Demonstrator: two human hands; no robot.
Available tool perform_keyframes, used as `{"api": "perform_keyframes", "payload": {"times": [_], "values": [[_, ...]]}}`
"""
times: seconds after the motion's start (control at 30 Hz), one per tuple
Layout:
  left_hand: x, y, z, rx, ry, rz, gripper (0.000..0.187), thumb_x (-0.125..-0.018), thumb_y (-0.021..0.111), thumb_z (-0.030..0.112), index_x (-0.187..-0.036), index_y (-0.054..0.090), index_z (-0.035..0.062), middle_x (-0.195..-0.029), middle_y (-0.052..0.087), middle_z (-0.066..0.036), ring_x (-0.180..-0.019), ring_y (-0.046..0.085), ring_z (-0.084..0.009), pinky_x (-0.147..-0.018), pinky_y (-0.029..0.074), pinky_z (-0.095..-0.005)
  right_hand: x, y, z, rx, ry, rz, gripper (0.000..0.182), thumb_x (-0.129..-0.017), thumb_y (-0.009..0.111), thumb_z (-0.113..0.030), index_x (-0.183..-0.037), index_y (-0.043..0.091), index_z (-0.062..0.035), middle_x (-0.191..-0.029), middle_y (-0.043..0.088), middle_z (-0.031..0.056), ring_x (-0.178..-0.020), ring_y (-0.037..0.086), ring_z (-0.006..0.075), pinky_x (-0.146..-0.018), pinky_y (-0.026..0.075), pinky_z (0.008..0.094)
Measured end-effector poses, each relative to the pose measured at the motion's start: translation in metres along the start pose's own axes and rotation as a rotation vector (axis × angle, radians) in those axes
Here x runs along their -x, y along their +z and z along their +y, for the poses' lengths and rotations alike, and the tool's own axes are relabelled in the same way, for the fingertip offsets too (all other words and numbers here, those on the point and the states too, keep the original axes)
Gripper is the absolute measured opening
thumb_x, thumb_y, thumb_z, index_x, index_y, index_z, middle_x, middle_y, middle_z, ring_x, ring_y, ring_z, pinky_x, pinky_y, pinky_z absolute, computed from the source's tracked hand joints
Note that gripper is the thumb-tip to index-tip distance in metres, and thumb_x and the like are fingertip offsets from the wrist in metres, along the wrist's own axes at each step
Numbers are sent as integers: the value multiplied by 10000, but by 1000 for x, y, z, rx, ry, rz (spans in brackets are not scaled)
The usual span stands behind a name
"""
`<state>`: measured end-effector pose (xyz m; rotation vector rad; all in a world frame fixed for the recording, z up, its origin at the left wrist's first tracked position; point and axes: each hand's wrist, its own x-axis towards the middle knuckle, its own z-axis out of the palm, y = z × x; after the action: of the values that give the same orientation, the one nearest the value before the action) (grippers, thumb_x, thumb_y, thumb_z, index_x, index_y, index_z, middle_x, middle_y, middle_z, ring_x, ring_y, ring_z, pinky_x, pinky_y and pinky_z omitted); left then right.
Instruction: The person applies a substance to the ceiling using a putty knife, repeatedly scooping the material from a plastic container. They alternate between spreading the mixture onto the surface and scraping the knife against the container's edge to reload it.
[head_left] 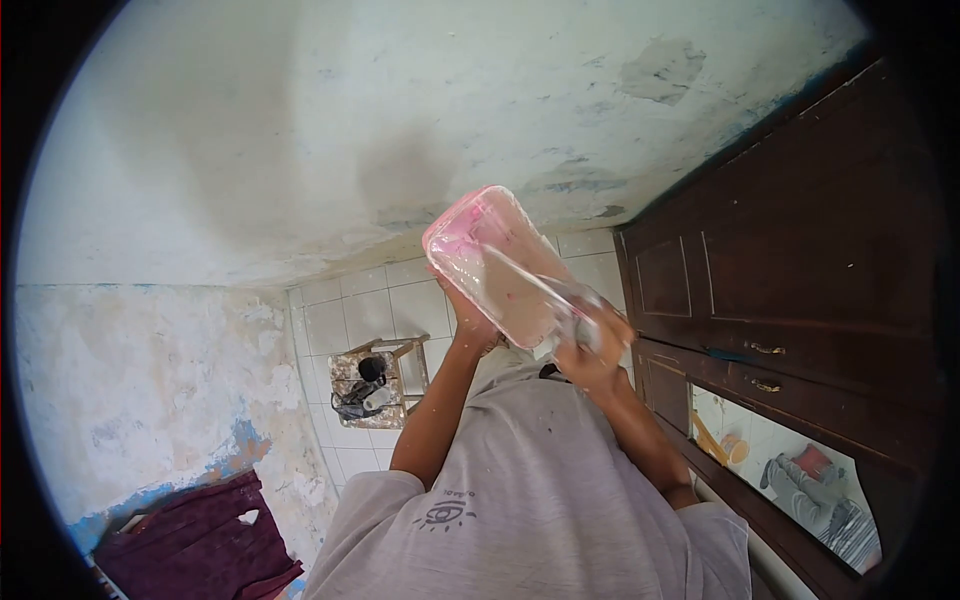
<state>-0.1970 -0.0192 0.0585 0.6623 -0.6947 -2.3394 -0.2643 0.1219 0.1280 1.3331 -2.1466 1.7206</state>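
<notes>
A pink plastic tub (462, 235) is tilted in front of my chest, its open side towards me and whitish paste smeared over its inside and rim. My left hand (470, 312) grips it from below and behind, so most of those fingers are hidden. In my closed right hand (598, 350) is a scraper (535, 283) with a long, straight pale edge, blurred by motion. That edge reaches across the tub's opening.
A patchy whitish wall (330, 120) rises ahead. At lower left stands a paint-spattered wooden stool (345, 368) with a black cup (372, 369) and other items on it. Dark wooden cabinet (780, 240) with a mirror (790, 470) is on the right; maroon cloth (200, 540) hangs at left.
</notes>
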Motion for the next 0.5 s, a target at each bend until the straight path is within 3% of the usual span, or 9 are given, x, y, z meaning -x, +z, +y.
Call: {"api": "perform_keyframes", "payload": {"times": [0.07,0.17,0.27,0.5], "values": [[0,3,-3,-145,100,-33,839,-890,198,757,-1479,242,161,-1461,347,-69,-1331,367,-260,-1106,321,-430,-6,-5,0,21,38,-81,207,-737,614,24,-940,643,54,-888,677,213,-786,676,372,-725,539,372],[-11,-7,-8,-108,177,29,838,-894,214,749,-1482,230,152,-1460,346,-73,-1326,373,-258,-1109,316,-433,-13,-26,6,56,56,-84,244,-721,594,30,-957,647,56,-936,667,225,-856,667,381,-757,530,376],[-10,-20,-11,10,149,-32,818,-905,240,729,-1478,229,145,-1453,349,-71,-1325,374,-255,-1104,323,-435,-23,-44,5,159,130,-139,293,-684,597,39,-972,645,55,-959,662,235,-876,659,388,-772,525,386],[-11,-43,-34,-56,203,-1,771,-921,292,686,-1458,247,134,-1435,364,-81,-1309,392,-256,-1091,342,-437,-25,-31,5,99,20,-191,341,-651,592,50,-988,645,45,-953,666,214,-853,652,378,-761,526,394]]}}
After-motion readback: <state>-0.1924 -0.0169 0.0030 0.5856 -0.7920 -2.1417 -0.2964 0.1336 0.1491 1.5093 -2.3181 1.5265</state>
